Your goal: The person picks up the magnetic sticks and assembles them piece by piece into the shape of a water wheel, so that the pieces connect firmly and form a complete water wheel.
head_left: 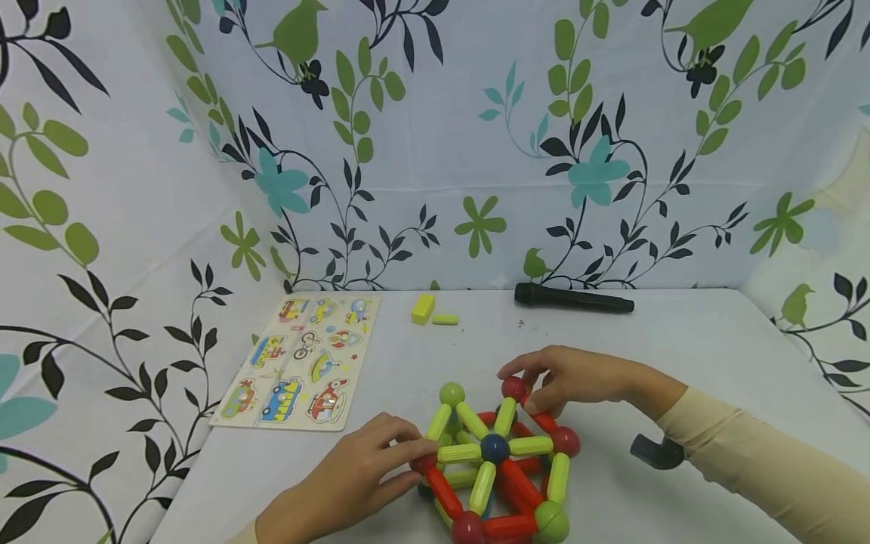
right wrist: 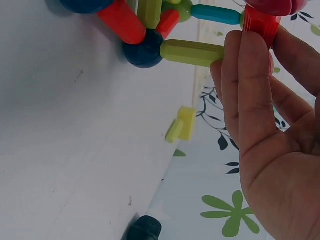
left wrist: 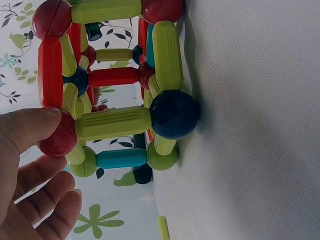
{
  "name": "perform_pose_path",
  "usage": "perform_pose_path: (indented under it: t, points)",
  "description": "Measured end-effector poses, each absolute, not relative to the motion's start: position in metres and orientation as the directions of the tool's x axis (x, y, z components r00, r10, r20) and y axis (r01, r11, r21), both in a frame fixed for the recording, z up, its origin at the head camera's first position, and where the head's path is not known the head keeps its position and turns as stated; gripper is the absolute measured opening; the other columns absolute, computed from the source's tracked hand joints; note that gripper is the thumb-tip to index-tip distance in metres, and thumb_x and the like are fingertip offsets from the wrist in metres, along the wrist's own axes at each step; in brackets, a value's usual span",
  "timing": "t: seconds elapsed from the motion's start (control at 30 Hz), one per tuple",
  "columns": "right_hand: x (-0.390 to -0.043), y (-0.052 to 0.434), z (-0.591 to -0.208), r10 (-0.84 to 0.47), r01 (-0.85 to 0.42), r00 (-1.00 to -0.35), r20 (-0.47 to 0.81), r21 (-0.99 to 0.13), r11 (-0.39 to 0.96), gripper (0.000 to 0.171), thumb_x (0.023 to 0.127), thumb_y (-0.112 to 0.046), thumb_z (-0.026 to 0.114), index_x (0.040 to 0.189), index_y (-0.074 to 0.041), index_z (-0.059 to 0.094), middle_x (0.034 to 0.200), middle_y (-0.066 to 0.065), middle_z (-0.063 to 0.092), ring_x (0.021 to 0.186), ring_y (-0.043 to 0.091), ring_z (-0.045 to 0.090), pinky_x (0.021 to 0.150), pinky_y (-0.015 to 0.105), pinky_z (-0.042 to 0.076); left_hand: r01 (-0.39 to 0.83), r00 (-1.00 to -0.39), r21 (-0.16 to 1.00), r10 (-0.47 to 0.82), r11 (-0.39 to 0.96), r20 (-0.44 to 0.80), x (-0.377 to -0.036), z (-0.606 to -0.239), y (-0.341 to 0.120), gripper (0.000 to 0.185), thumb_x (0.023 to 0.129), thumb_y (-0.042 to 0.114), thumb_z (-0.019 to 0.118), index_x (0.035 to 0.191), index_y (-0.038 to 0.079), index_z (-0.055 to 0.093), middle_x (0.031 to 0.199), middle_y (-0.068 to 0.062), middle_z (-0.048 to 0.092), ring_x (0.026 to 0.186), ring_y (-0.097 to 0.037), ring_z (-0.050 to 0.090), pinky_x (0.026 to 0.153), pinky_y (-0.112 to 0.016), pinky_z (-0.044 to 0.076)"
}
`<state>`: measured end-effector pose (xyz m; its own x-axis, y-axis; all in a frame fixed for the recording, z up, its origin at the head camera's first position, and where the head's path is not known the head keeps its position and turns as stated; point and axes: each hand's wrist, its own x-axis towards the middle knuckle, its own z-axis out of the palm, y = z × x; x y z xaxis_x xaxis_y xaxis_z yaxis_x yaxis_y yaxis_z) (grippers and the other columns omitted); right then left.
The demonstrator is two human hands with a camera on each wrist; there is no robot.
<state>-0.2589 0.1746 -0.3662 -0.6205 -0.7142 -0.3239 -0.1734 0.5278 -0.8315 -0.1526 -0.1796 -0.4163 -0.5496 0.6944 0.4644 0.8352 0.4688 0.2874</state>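
Observation:
A frame of red, yellow-green and teal rods joined by balls (head_left: pixel 495 461) stands on the white table (head_left: pixel 680 347) near its front edge. My left hand (head_left: pixel 408 462) lies flat at the frame's left side, and one finger (left wrist: pixel 30 131) rests on a red ball (left wrist: pixel 62 137) at the corner; the other fingers hang loose below it. My right hand (head_left: pixel 526 393) reaches in from the right and pinches a red rod (right wrist: pixel 261 22) just under the top red ball (head_left: pixel 513 387). A dark blue ball (left wrist: pixel 174 114) sits on the table at a lower corner.
A wooden vehicle puzzle board (head_left: pixel 292 363) lies at the left. Two small yellow blocks (head_left: pixel 428 311) and a black cylinder (head_left: pixel 574 298) lie near the back wall. A black curved piece (head_left: pixel 655 452) sits by my right sleeve. Leaf-patterned cloth walls enclose the table.

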Motion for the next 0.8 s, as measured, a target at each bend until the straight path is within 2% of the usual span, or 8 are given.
perform_pose_path:
  t: [0.17,0.3,0.33,0.43,0.53,0.67,0.8]
  points:
    - [-0.27,0.173,-0.366,-0.715,-0.215,-0.621,-0.32,-0.808,0.549,0.047,0.098,-0.025,0.068,0.143,-0.018,0.057,0.113,0.008,0.067,0.089,0.029,0.07,0.077,0.041,0.061,0.833,-0.553,0.284,0.692,0.475,0.464,-0.153,-0.417,-0.181,0.046,0.087,0.02,0.082,0.13,0.027,0.067,0.116,0.013,0.062,0.105,-0.003,0.056,0.089,-0.01,0.047]
    - [-0.301,0.166,-0.37,-0.69,-0.351,-0.688,-0.222,-0.731,0.585,0.042,0.101,-0.031,0.064,0.14,-0.017,0.059,0.101,0.004,0.069,0.08,0.028,0.069,0.071,0.037,0.059,0.828,-0.56,0.282,0.69,0.485,0.459,-0.154,-0.417,-0.183,0.046,0.087,0.02,0.082,0.13,0.028,0.067,0.116,0.013,0.062,0.104,-0.003,0.056,0.089,-0.01,0.047]
    - [-0.311,0.162,-0.373,-0.686,-0.408,-0.706,-0.175,-0.691,0.597,0.04,0.101,-0.03,0.064,0.139,-0.017,0.061,0.102,0.003,0.07,0.082,0.027,0.068,0.072,0.036,0.059,0.827,-0.562,0.28,0.689,0.488,0.458,-0.154,-0.417,-0.183,0.046,0.087,0.02,0.082,0.13,0.028,0.067,0.116,0.014,0.062,0.104,-0.003,0.057,0.089,-0.01,0.048]
    - [-0.346,0.145,-0.385,-0.683,-0.563,-0.728,-0.061,-0.515,0.646,0.036,0.101,-0.026,0.065,0.135,-0.014,0.065,0.112,0.004,0.071,0.093,0.022,0.068,0.08,0.035,0.059,0.827,-0.561,0.273,0.691,0.491,0.456,-0.154,-0.417,-0.184,0.046,0.087,0.02,0.082,0.13,0.028,0.067,0.116,0.013,0.061,0.105,-0.003,0.056,0.089,-0.01,0.047]
    - [-0.375,0.123,-0.399,-0.698,-0.655,-0.715,-0.029,-0.319,0.684,0.038,0.1,-0.023,0.066,0.137,-0.012,0.064,0.129,0.007,0.068,0.112,0.023,0.066,0.095,0.04,0.055,0.834,-0.551,0.271,0.697,0.481,0.459,-0.153,-0.417,-0.184,0.046,0.087,0.02,0.081,0.13,0.027,0.067,0.117,0.012,0.061,0.105,-0.003,0.056,0.089,-0.009,0.047]
    - [-0.397,0.092,-0.41,-0.723,-0.708,-0.683,-0.104,-0.148,0.69,0.045,0.101,-0.026,0.065,0.145,-0.02,0.058,0.146,0.007,0.057,0.133,0.03,0.054,0.107,0.048,0.048,0.844,-0.536,0.271,0.704,0.464,0.466,-0.153,-0.418,-0.183,0.046,0.088,0.02,0.08,0.132,0.027,0.066,0.117,0.012,0.061,0.106,-0.004,0.056,0.088,-0.008,0.045]
    - [-0.41,0.07,-0.419,-0.746,-0.753,-0.633,-0.205,-0.057,0.655,0.049,0.103,-0.033,0.061,0.151,-0.03,0.051,0.161,0.007,0.041,0.145,0.035,0.04,0.112,0.052,0.041,0.852,-0.523,0.266,0.711,0.451,0.47,-0.154,-0.417,-0.182,0.045,0.09,0.021,0.079,0.133,0.026,0.065,0.116,0.012,0.06,0.106,-0.004,0.056,0.089,-0.008,0.045]
